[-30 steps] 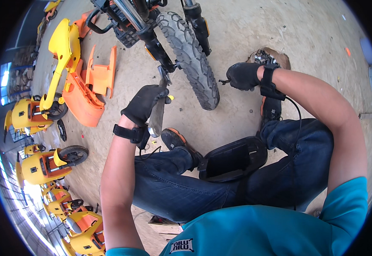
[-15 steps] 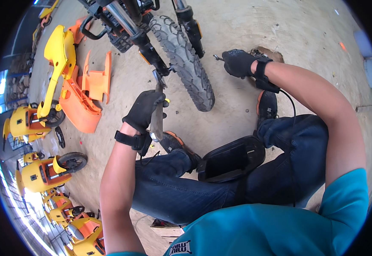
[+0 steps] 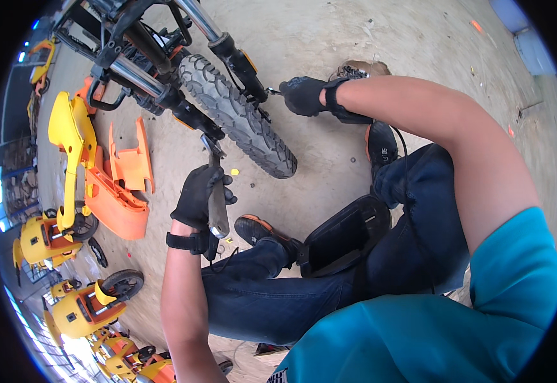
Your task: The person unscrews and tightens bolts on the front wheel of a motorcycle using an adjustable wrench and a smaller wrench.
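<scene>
Head view: long grey metal wrench [image 3: 218, 207] being clasped snugly in left hand [image 3: 194, 195], at lower left end of fork [image 3: 141, 76]; small metal tool [image 3: 272, 91], tip only showing, being gripped in closed right hand [image 3: 301, 96] at lower right end. Wheel-end work apparently being left unfinished: knobbly rubber tyre [image 3: 237, 115] being held between chromed legs. Smooth orange plastic panels [image 3: 120, 205] being borne on dusty floor [image 3: 329, 169], farther left.

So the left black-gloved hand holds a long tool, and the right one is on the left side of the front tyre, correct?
Not quite: in the head view, the black-gloved right hand is on the right side of the front tyre. The left hand does hold the long tool.
</scene>
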Motion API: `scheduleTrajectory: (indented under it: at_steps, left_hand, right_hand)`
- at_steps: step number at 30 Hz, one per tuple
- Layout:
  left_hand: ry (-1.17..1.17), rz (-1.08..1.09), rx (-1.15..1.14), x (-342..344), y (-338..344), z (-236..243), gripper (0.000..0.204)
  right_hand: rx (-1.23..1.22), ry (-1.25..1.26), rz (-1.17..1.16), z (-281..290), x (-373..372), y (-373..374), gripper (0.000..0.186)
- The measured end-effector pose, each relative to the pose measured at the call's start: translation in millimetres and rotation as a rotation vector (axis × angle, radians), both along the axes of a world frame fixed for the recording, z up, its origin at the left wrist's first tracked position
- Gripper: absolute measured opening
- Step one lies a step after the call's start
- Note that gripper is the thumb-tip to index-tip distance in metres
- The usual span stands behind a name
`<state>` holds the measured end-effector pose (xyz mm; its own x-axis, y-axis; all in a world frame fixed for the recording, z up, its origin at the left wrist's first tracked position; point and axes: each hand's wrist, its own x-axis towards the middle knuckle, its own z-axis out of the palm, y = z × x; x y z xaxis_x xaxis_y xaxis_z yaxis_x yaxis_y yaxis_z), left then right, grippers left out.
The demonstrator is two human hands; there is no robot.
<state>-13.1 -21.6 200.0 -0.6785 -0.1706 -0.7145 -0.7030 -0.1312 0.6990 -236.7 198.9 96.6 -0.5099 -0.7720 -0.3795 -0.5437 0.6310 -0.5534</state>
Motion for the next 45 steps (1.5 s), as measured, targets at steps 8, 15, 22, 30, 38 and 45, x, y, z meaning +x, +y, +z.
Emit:
scheduleTrajectory:
  at_steps: [8, 15, 22, 30, 38, 45]
  left_hand:
    - [0.01, 0.003, 0.011, -1.7, -0.4, 0.3, 0.03]
    - [0.009, 0.01, 0.015, -1.0, -1.0, -1.3, 0.031]
    - [0.012, 0.015, 0.01, 0.3, -1.2, -0.6, 0.031]
    - [0.013, 0.017, 0.009, 0.3, -0.2, 0.6, 0.032]
    - [-0.004, 0.011, -0.007, -3.9, 3.4, 1.6, 0.032]
    - [-0.009, 0.022, -0.008, -3.3, 4.2, 3.1, 0.028]
  right_hand:
    - [0.012, -0.158, -0.027, 5.5, 8.8, 0.3, 0.021]
    - [0.069, 0.078, 0.203, 0.6, 5.6, -5.8, 0.027]
    - [0.131, 0.211, 0.355, -0.6, 1.9, -14.4, 0.021]
    - [0.079, 0.06, 0.124, 10.2, 10.4, -12.2, 0.023]
    - [-0.035, 0.275, 0.126, -25.5, -2.4, -15.8, 0.021]
    - [-0.07, 0.327, 0.089, -3.9, 7.6, -14.2, 0.021]
